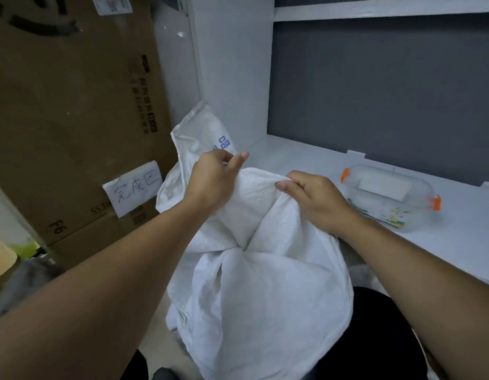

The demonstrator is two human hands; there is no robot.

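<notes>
White cloth [259, 297] hangs bunched over the person's lap, dark trousers [375, 338] showing under it, with creases meeting at one puckered spot mid-cloth. Both hands are at its upper edge. The left hand [213, 182] has fingers curled and clamped on the hem, thumb sticking out. The right hand [312, 201] pinches the same hem between thumb and fingers, close beside the left. The step looks like opening the cloth out for folding. To do it well, the hands should likely slide apart along the hem to the corners, tension the edge, then lift so the pucker drops out. The grip should be on a single layer, not the bunch. Just behind the hands stands a white woven sack [199, 133] with blue print, which the cloth shouldn't snag. To the right, a clear plastic box [388, 198] with orange clips sits on the white table [306, 157]. Far left is a cardboard box [73, 119] with a handwritten paper label [133, 190].
</notes>
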